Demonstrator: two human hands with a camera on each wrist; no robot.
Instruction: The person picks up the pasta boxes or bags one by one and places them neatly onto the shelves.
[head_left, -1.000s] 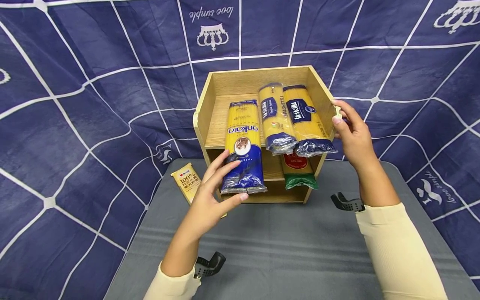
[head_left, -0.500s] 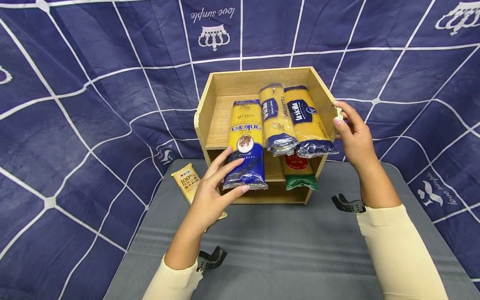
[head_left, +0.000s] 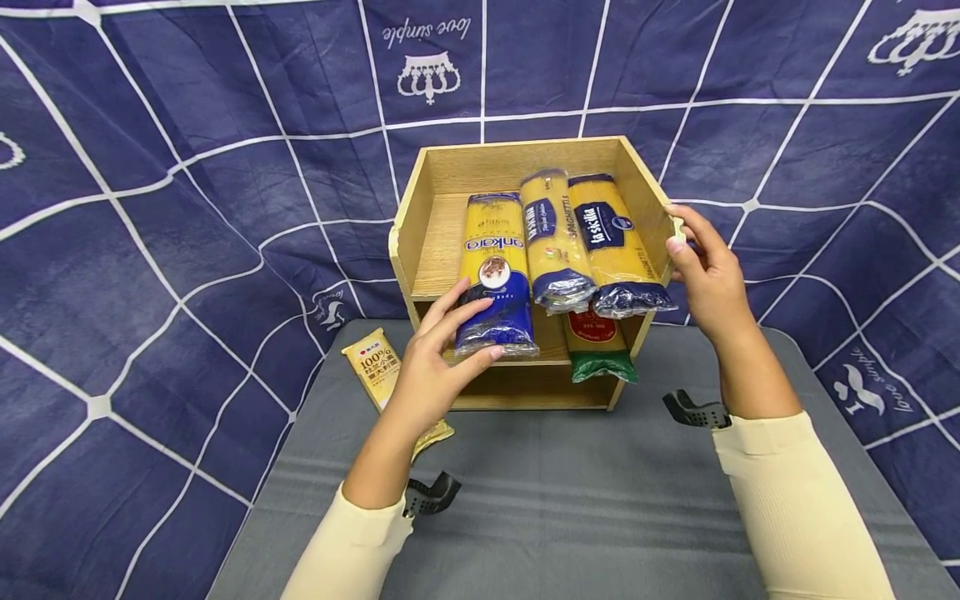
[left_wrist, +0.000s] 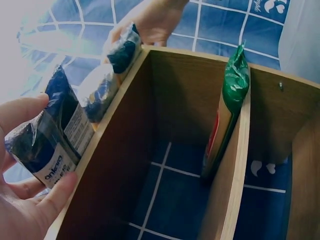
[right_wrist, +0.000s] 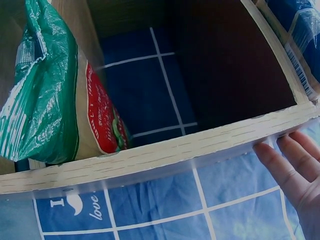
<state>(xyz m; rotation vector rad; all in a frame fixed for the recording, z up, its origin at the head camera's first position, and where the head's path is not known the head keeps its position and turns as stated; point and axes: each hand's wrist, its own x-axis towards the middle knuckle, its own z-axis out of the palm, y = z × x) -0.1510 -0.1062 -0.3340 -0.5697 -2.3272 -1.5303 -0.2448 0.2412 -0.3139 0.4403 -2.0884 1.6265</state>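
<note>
My left hand holds the near end of a yellow-and-blue "ankara" spaghetti packet. The packet lies on the top shelf of a small wooden shelf unit, its blue end jutting past the front edge. In the left wrist view, thumb and fingers wrap the packet's end. My right hand grips the front edge of the unit's right side panel. Two "la sicilia" spaghetti packets, one in the middle and one at the right, lie beside the ankara packet.
A pasta packet with a green end and red label lies on the middle shelf, at the right. Left of the unit, a pale yellow pasta packet rests on the grey tabletop, partly behind my left arm. Blue checked cloth hangs around.
My left hand has moved forward and slightly right, sliding the ankara packet deeper onto the top shelf, close to the middle packet. The right hand keeps its grip on the side panel.
</note>
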